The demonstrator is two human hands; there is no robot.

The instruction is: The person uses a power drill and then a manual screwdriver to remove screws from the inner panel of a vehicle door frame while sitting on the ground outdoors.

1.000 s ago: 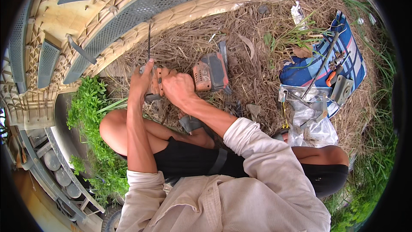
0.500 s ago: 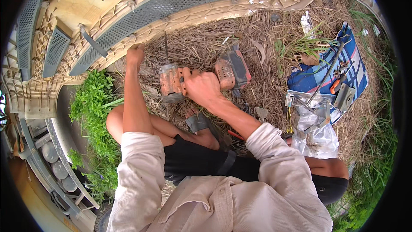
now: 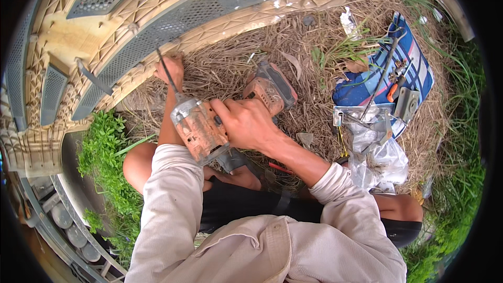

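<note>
My right hand [image 3: 249,126] is wrapped round the handle of a worn orange cordless drill [image 3: 199,132], its battery on the far side of the hand. From its nose a long thin bit [image 3: 167,71] points away and to the left, crossing in front of my left hand [image 3: 174,67]. That hand is closed at the lower edge of a cream ribbed vehicle panel [image 3: 152,71] with dark grey mesh inserts. What its fingers hold is hidden. The bit's tip appears over the panel's edge; whether it touches cannot be told.
On the dry grass at right lie a blue plaid bag [image 3: 361,85], a long metal rod [image 3: 382,73], orange-handled pliers [image 3: 393,92], metal brackets [image 3: 406,105] and a clear plastic bag [image 3: 380,165]. Green plants [image 3: 107,152] grow at left. My crossed legs [image 3: 257,204] are below the drill.
My right hand has brought the drill nearer and tilted it, so the bit now slants left toward the panel. My left hand stays near the panel's edge. The whole view has shifted slightly.
</note>
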